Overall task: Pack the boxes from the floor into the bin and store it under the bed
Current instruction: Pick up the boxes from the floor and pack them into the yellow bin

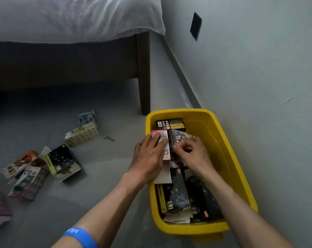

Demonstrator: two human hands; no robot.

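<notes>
Both forearms reach from the near edge into the yellow bin [237,159]. Left hand [148,156] lies flat, fingers spread, pressing a pink-and-white box [163,140] down at the bin's left wall; right hand [192,153] is curled, pinching a dark illustrated box [182,136] just beside it. Several boxes already fill the bin. Roughly half seems left: a loose scatter of boxes [62,158] lies on the floor [107,176], well apart to the left, and the bin stands outside the bed [62,59].
</notes>
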